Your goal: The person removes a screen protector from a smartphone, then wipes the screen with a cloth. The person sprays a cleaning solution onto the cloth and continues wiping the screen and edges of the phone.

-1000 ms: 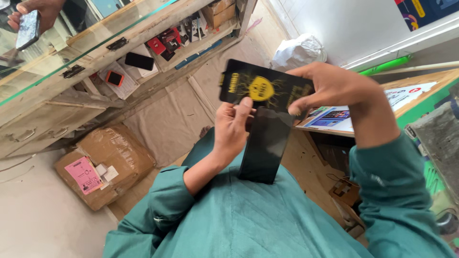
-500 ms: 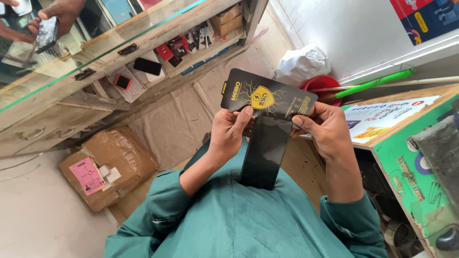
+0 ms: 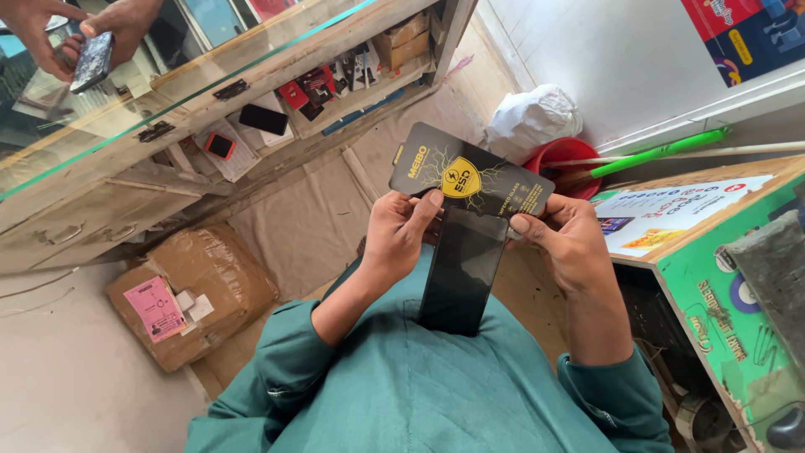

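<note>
Both hands up: left hand (image 3: 401,237) fingers pinching black packet (image 3: 470,178), right hand (image 3: 568,243) fingers gripping it too; dark phone (image 3: 462,270) hanging just below.

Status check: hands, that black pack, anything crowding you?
Left hand and right hand grip black flat package. Dark glass sheet hangs below it. Another person's hands far off at counter; nothing crowding.

Below me a taped cardboard box (image 3: 191,294) sits on the floor; a red bucket (image 3: 560,159) stands near a green-handled stick (image 3: 658,152).
</note>
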